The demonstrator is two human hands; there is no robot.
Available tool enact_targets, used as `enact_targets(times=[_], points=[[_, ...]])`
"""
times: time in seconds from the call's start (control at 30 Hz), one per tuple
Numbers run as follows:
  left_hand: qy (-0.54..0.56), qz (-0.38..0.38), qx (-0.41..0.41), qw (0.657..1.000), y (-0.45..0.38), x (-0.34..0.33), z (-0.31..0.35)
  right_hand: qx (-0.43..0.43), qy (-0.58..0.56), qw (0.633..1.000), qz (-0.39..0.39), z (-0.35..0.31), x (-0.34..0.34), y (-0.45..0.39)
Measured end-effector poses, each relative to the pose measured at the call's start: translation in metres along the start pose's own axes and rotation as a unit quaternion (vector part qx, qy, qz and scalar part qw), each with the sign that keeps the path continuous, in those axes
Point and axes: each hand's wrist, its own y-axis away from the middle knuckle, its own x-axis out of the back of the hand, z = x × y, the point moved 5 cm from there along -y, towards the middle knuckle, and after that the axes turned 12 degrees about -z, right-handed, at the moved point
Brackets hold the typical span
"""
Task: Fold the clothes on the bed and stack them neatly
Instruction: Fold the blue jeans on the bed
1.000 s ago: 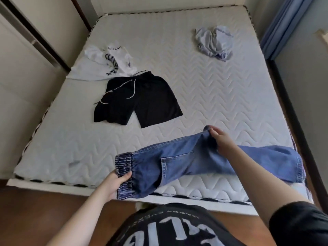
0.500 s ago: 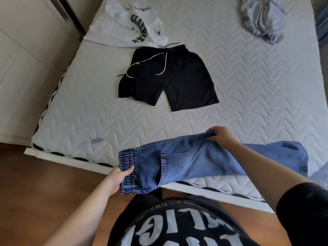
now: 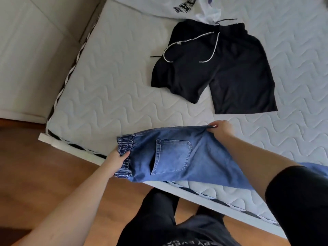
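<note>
Blue jeans (image 3: 177,157) lie folded lengthwise along the near edge of the white quilted mattress (image 3: 110,96), back pocket facing up. My left hand (image 3: 117,160) grips the elastic waistband at the left end. My right hand (image 3: 221,128) pinches the crotch seam at the far edge of the jeans. The legs run off to the right behind my right arm. Black shorts (image 3: 218,70) with a white drawstring lie flat further up the bed. A white printed top (image 3: 179,6) lies beyond them, cut by the top edge.
The bed's white frame edge (image 3: 74,150) runs diagonally in front of me, with wooden floor (image 3: 44,174) below it. A pale wall or cabinet (image 3: 32,50) stands to the left of the bed. My dark-trousered legs are at the bottom centre.
The view has swung down and left, so the grey garment at the far right has left the frame. Both hands keep the same hold on the jeans, which lie slightly straighter.
</note>
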Motion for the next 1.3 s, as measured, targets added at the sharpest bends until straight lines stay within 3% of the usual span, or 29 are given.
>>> enact_targets(times=[0.2, 0.37, 0.43, 0.5, 0.6, 0.77, 1.03, 1.13, 1.23, 1.3], points=[[-0.053, 0.011, -0.041, 0.998, -0.056, 0.059, 0.020, 0.022, -0.028, 0.999, 0.039, -0.032, -0.018, -0.042], [-0.084, 0.129, 0.006, 0.988, -0.084, 0.068, 0.029, -0.027, -0.029, 0.999, 0.033, -0.045, -0.037, -0.073], [-0.176, 0.175, -0.014, 0.969, -0.085, 0.056, 0.040, -0.042, 0.009, 0.997, 0.057, -0.052, -0.048, -0.073], [-0.329, 0.189, -0.101, 0.920, -0.083, 0.027, 0.063, 0.027, 0.046, 0.996, 0.073, -0.063, -0.068, -0.066], [-0.477, 0.065, -0.156, 0.862, -0.088, -0.037, 0.077, 0.137, 0.200, 0.970, 0.016, -0.073, -0.120, -0.054], [-0.528, -0.040, -0.046, 0.847, -0.099, -0.086, 0.046, 0.061, 0.292, 0.947, -0.121, -0.039, -0.167, -0.060], [-0.516, -0.148, 0.001, 0.844, -0.123, -0.072, 0.060, 0.080, 0.294, 0.922, -0.239, -0.030, -0.149, -0.088], [-0.494, -0.148, 0.026, 0.856, -0.119, -0.070, 0.085, 0.088, 0.249, 0.946, -0.188, -0.038, -0.137, -0.075], [-0.520, -0.044, -0.006, 0.853, -0.107, -0.083, 0.117, 0.091, 0.181, 0.975, -0.086, -0.016, -0.117, -0.046], [-0.531, -0.017, -0.058, 0.845, -0.097, -0.108, 0.136, 0.083, 0.145, 0.986, -0.028, 0.020, -0.101, -0.021]])
